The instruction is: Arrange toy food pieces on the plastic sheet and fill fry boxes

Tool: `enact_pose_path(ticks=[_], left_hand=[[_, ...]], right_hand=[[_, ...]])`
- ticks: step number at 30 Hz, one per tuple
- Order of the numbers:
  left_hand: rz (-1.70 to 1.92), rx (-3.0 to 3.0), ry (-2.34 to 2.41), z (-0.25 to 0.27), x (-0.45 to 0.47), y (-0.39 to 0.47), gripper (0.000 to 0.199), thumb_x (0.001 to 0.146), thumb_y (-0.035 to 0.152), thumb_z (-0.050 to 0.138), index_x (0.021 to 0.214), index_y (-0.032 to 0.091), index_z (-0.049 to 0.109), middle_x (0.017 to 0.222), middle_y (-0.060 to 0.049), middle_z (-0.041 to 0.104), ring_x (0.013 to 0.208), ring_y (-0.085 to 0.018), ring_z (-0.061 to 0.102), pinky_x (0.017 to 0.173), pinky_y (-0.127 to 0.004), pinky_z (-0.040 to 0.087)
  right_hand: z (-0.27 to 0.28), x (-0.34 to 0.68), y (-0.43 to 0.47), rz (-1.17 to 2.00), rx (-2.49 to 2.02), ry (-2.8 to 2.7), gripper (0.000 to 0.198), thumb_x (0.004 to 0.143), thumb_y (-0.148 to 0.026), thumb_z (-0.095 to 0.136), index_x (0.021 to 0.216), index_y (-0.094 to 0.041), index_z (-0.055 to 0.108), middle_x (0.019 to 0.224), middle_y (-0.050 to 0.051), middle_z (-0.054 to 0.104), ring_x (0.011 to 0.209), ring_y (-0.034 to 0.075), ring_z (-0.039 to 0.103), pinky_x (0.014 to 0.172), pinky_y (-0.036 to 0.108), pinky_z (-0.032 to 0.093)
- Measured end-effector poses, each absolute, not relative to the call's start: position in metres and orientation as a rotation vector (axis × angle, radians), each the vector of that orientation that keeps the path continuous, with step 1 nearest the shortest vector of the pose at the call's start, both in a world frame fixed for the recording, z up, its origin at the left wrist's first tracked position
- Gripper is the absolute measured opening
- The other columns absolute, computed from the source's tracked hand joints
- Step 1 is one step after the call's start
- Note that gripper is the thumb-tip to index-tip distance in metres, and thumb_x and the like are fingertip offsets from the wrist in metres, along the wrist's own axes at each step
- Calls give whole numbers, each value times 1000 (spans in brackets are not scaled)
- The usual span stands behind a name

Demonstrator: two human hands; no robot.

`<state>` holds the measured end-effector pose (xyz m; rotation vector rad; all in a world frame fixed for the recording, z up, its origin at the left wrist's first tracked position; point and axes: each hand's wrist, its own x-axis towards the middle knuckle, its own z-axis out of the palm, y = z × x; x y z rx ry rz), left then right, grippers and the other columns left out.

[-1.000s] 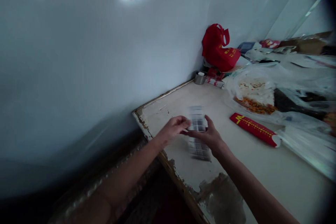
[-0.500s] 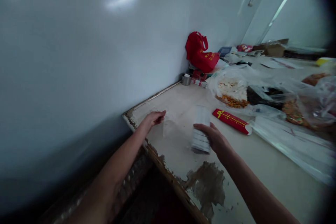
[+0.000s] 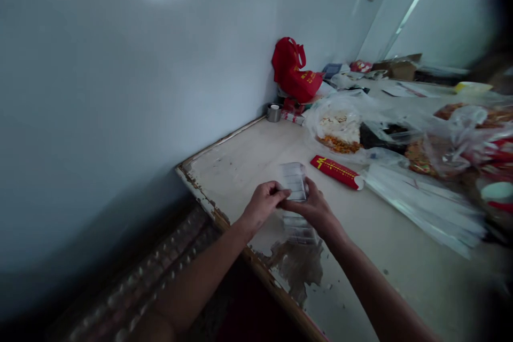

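A white rectangular bundle with dark cross lines [image 3: 295, 180] stands out over the table, and its lower part shows below my hands. My right hand [image 3: 315, 208] is closed around its middle, thumb on the near side and fingers on the right. My left hand [image 3: 266, 200] meets it from the left. Its thumb and forefinger are pinched together at the bundle's face, apparently on clear plastic film [image 3: 282, 172] that is blurred and hard to separate from the bundle. The fingertips of both hands nearly touch.
On the pale table [image 3: 236, 165] lie a red packet with yellow lettering [image 3: 336, 172], long clear plastic sleeves [image 3: 425, 206] and open bags of food [image 3: 340, 131]. A red bag [image 3: 296, 72] and a metal cup [image 3: 274, 113] stand by the wall. The near edge is chipped.
My left hand has moved right from the table's left corner, bringing the clear film to the bundle. My right hand still holds the bundle, now gripped nearer the left hand. The view has shifted slightly.
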<state>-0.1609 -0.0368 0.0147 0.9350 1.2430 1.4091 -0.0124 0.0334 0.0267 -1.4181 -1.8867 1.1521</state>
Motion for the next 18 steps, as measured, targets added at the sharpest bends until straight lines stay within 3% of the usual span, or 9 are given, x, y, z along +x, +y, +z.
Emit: enact_pose_path(ticks=[3, 6, 9, 12, 15, 18], left_hand=[[1510, 696, 1184, 11, -144, -15, 48, 58, 52, 86, 64, 16, 56, 63, 2, 52, 61, -9, 49, 65, -25, 42], [1395, 619, 1243, 3, -149, 5, 56, 50, 59, 87, 63, 17, 53, 64, 2, 53, 57, -8, 47, 60, -24, 40], [1303, 680, 1503, -4, -176, 13, 58, 57, 69, 79, 62, 19, 50, 63, 2, 52, 55, -8, 44, 59, -25, 39], [1241, 712, 1688, -1, -222, 8, 50, 64, 61, 78, 64, 19, 53, 60, 1, 50, 56, -11, 47, 60, -26, 38], [1232, 742, 1892, 11, -253, -8, 40, 64, 49, 83, 73, 18, 60, 70, -4, 58, 78, -21, 59, 67, -27, 40], [1248, 1018, 2092, 21, -234, -27, 36, 65, 41, 85, 83, 18, 64, 98, -12, 67, 111, -29, 57, 83, -28, 42]], right_hand=[[34, -9, 37, 1139, -1458, -1838, 112, 47, -44, 90, 145, -22, 42, 124, 14, 60, 111, 35, 61, 94, 46, 49], [37, 1, 37, 1624, -1233, -1518, 85, 53, -38, 87, 128, -19, 53, 100, 7, 70, 85, 27, 68, 74, 36, 55], [33, 28, 39, 1888, -1189, -1152, 54, 59, -35, 83, 105, -18, 59, 75, 2, 68, 59, 19, 62, 54, 30, 52], [26, 69, 42, 1866, -1324, -1044, 49, 60, -34, 84, 99, -19, 58, 65, -1, 63, 51, 17, 58, 46, 28, 49], [25, 97, 42, 1853, -1381, -1130, 56, 61, -36, 87, 104, -21, 55, 66, -2, 63, 52, 17, 58, 45, 28, 48], [30, 92, 32, 1852, -1332, -1246, 63, 61, -38, 88, 110, -21, 54, 71, -1, 64, 55, 17, 60, 47, 27, 48]])
